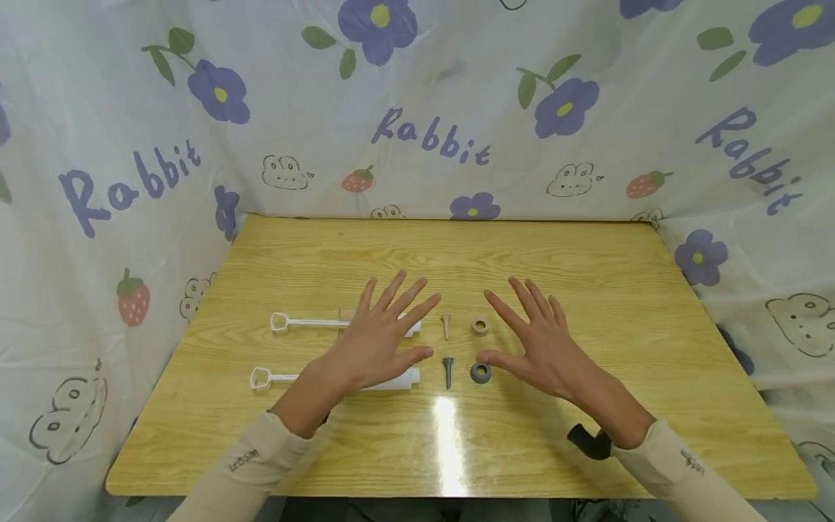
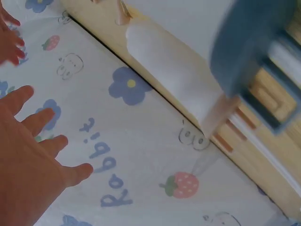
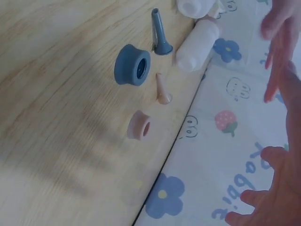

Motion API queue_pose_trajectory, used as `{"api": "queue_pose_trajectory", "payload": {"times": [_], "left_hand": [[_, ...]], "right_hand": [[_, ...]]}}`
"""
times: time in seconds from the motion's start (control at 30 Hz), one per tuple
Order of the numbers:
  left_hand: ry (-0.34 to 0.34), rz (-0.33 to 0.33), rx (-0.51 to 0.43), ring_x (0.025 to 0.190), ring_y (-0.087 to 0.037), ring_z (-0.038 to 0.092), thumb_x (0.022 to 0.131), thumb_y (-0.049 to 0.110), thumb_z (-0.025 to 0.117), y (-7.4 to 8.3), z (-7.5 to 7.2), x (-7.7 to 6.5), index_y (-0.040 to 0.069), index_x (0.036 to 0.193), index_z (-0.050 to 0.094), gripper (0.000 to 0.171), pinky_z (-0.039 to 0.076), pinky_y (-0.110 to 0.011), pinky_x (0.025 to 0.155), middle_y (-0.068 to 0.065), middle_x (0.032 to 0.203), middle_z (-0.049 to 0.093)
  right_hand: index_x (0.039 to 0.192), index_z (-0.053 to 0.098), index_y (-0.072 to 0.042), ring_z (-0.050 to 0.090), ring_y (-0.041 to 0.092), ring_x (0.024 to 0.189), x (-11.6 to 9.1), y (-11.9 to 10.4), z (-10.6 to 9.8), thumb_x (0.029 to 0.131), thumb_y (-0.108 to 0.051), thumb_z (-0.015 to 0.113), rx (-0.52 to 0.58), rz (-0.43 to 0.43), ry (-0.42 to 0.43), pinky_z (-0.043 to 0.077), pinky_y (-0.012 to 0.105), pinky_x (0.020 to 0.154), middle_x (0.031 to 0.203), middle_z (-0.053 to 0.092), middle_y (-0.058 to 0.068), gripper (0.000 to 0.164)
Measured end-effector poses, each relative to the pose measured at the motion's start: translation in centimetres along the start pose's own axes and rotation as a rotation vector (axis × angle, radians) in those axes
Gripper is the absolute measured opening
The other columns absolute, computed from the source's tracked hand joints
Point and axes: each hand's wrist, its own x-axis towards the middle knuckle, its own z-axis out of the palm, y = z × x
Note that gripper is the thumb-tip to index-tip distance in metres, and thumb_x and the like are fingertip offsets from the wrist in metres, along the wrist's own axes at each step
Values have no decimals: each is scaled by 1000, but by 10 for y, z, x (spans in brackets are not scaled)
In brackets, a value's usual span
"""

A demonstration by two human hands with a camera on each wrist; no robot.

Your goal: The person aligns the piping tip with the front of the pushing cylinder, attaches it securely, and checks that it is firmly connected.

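My left hand [image 1: 375,341] is held over two white plunger-type tools, fingers spread and nothing in it. Each tool has a rod with a loop handle, an upper handle [image 1: 279,322] and a lower handle [image 1: 261,377]; the lower white barrel [image 1: 394,380] shows partly beneath the hand. My right hand [image 1: 548,348] is also spread and holds nothing, near two ring-shaped pieces, one beige ring [image 1: 480,327] and one grey ring [image 1: 480,373]. Between the hands lie a beige tapered nozzle-like piece [image 1: 446,326] and a grey tapered nozzle-like piece [image 1: 448,372].
Everything lies on a wood-grain table [image 1: 554,254]. A printed cloth [image 1: 430,87] hangs behind and at both sides. A black object [image 1: 590,442] sits at my right wrist. In the left wrist view, a blurred blue-grey piece [image 2: 244,52] fills the upper right.
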Motion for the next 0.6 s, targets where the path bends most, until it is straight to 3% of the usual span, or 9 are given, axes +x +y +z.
{"api": "queue_pose_trajectory", "payload": {"times": [0.1, 0.17, 0.2, 0.3, 0.4, 0.5, 0.6], "left_hand": [[1, 72, 108, 160, -32, 23, 99, 20, 70, 17, 11, 7, 20, 153, 50, 58, 18, -62, 128, -8, 166, 38], [-8, 128, 212, 151, -29, 40, 94, 11, 75, 33, 22, 12, 18, 139, 63, 48, 30, -56, 125, -6, 153, 54], [-21, 153, 267, 145, -26, 48, 92, 11, 77, 40, 29, 15, 19, 132, 68, 42, 36, -52, 122, -4, 145, 61], [-96, 202, 441, 126, -18, 59, 91, 21, 79, 62, 48, 20, 24, 123, 72, 33, 45, -42, 113, 4, 127, 69], [-196, 208, 561, 118, -14, 62, 94, 29, 76, 75, 60, 24, 26, 127, 71, 34, 47, -37, 110, 7, 123, 70], [-239, 190, 581, 113, -14, 66, 99, 27, 71, 79, 66, 26, 24, 129, 70, 31, 49, -35, 110, 5, 121, 72], [-235, 174, 542, 101, -14, 67, 99, 23, 71, 78, 67, 28, 23, 121, 73, 22, 51, -32, 102, 4, 111, 72]], "right_hand": [[164, 31, -26, 47, 44, 143, -4, -3, 4, 95, -52, 71, 20, 3, 6, 44, 64, 109, 167, 29, 18, 84], [158, 43, -18, 66, 35, 119, -6, -4, 11, 97, -42, 72, 12, -15, 0, 59, 47, 88, 154, 47, 18, 72], [154, 48, -14, 71, 29, 104, -7, -5, 16, 98, -37, 72, -8, -23, -9, 61, 39, 76, 145, 55, 17, 65], [141, 60, -6, 68, 16, 75, -11, -4, 33, 97, -24, 74, -70, -60, -56, 52, 22, 58, 126, 63, 15, 50], [137, 63, -7, 58, 10, 63, -12, -4, 49, 94, -18, 77, -115, -90, -87, 42, 17, 51, 120, 62, 14, 46], [130, 68, -9, 54, 10, 63, -12, -4, 61, 92, -13, 78, -116, -114, -79, 42, 19, 50, 110, 62, 10, 39], [122, 72, -9, 57, 11, 67, -12, -3, 66, 92, -10, 77, -114, -133, -59, 47, 23, 54, 101, 61, 6, 30]]}}
